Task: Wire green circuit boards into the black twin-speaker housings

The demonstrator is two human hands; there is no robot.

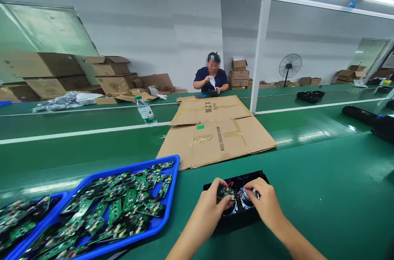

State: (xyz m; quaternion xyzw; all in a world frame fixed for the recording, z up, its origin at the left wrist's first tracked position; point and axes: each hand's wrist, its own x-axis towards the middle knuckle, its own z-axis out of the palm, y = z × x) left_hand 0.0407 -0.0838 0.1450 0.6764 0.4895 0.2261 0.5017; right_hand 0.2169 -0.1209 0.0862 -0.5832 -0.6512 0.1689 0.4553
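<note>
A black speaker housing (261,176) lies open on the green bench in front of me, with round silvery speaker parts (245,200) inside it. My left hand (212,200) grips a small green circuit board (226,193) over the left half of the housing. A thin red wire (230,185) loops beside that board. Over the right half, my right hand (263,196) has its thumb and fingertips pinched together above a silvery speaker. Whatever sits between those fingertips is too small to make out.
Blue trays (174,202) of loose circuit boards (115,208) stand to the left. Flattened cardboard (212,141) lies ahead, near a water bottle (146,111) and a white post (261,42). A co-worker (211,77) sits across the bench. Black housings (361,115) lie at right.
</note>
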